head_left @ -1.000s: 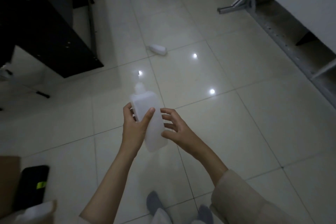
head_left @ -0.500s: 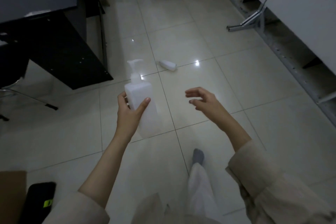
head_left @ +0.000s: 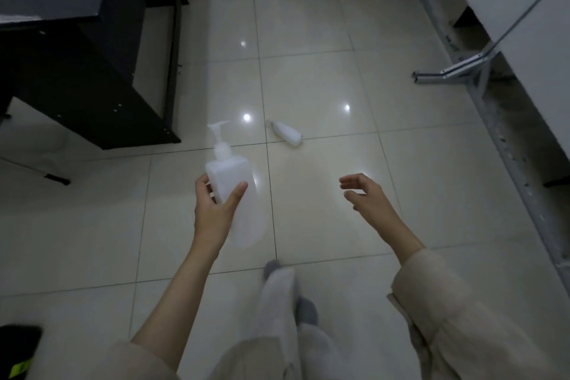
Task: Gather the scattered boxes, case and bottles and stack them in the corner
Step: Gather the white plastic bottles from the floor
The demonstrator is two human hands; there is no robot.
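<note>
While one item was carried and another lay uncollected, the risks were judged thus: the pump bottle [head_left: 234,191], held in a one-handed grip around its lower body only, could slip or tip if jostled in stooping; the small bottle [head_left: 286,133], lying on its side on the glossy floor tiles [head_left: 339,225] at centre frame, could roll when touched. Left hand [head_left: 214,210]: fingers and thumb wrapped round the pump bottle, centre-left. Right hand [head_left: 367,197]: loosely spread, empty, touching nothing, right of centre.
</note>
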